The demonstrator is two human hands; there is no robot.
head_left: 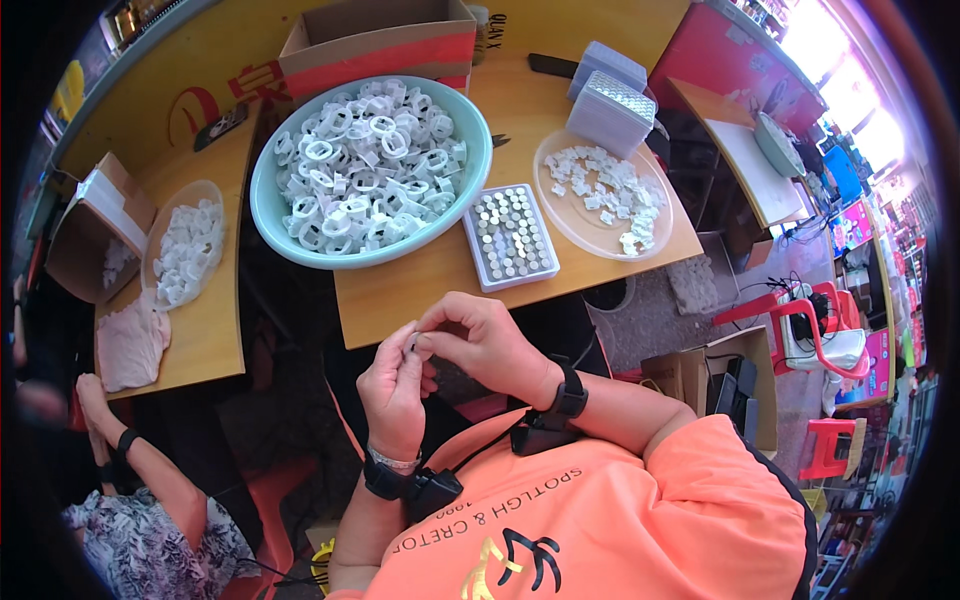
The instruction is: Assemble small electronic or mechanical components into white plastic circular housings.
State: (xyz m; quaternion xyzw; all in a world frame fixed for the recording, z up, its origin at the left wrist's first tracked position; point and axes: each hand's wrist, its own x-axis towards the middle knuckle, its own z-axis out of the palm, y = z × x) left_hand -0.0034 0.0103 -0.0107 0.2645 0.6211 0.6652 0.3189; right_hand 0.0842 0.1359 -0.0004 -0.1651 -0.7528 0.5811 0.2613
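Note:
My left hand (pixel 393 392) and my right hand (pixel 478 338) meet in front of the table's near edge. Fingertips of both are pinched together around a tiny piece, mostly hidden, with only a small dark spot showing. Beyond them stands a pale teal basin (pixel 262 212) heaped with white plastic ring-shaped parts (pixel 372 165). To its right lies a white tray (pixel 489 285) with rows of round silvery discs (pixel 508 232). A round translucent plate (pixel 567 232) farther right holds small white plastic pieces (pixel 600 180).
Behind the plate stand translucent boxes (pixel 608 112) of small parts. An open cardboard box (pixel 375 48) is behind the basin. At left, a co-worker's arm (pixel 150 465) is beside another table with a plate of white parts (pixel 188 250). A red chair (pixel 820 325) stands at right.

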